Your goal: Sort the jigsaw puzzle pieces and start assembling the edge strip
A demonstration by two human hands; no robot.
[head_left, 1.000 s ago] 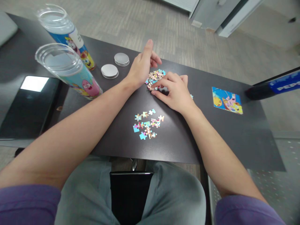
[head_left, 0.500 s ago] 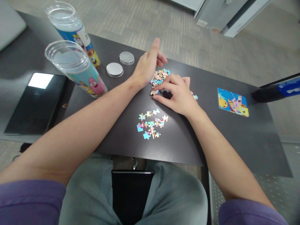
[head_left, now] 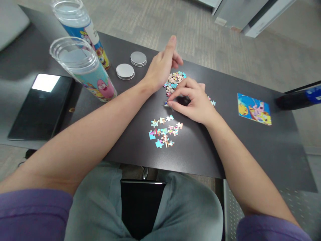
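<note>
My right hand pinches a small jigsaw piece between thumb and index fingertip, just above or on the dark tabletop. Behind those fingers lies a heap of loose jigsaw pieces, many with their pale backs up; the hand covers part of it. My left hand rests on its edge to the left of the heap, thumb raised and fingers loosely bent, with nothing visible in it. Nearer to me, a loose group of jigsaw pieces lies picture side up, some touching or joined.
Two clear-topped cartoon tubes stand at the left, beside a black tablet-like device. Two round silver lids lie near my left wrist. Right of my hands are a cartoon picture card and a dark bottle.
My right fingertips have closed together on a piece, which now shows a coloured side instead of a pale one. My left hand keeps its pose. The whole view has shifted slightly.
</note>
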